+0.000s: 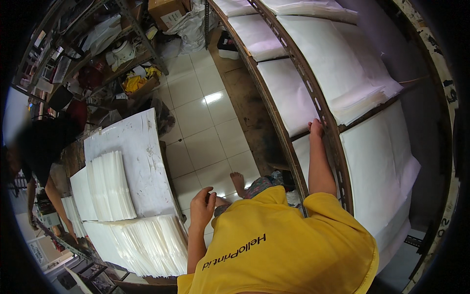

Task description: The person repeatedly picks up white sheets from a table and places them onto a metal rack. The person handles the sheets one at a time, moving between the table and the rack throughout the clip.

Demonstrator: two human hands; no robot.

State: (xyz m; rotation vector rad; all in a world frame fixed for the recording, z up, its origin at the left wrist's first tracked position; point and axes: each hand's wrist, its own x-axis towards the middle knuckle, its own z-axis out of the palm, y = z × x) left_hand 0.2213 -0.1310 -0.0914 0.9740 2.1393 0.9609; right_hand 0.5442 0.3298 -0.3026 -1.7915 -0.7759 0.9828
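We stand between a bench (pixel 142 147) on our left and a tall metal shelf rack (pixel 313 98) on our right, both loaded with white paper sheets. Our right hand (pixel 316 128) reaches up to the rack's perforated upright, its fingers hooked over the edge beside a stack of large white sheets (pixel 342 73) on the shelf; from this angle we cannot tell whether they grip the sheets or only the frame. Our left hand (pixel 202 206) hangs free near the bench's right edge, fingers loosely curled and holding nothing, just beside the fanned pile of white sheets (pixel 142 242) at the near end of the bench. A smaller fanned stack (pixel 110 186) lies farther along, on a white board. We judge that we are at the reach toward the shelved stock; drawing a bundle off would call for both hands to keep the sheets flat. Another person (pixel 39 157) works at the far left.
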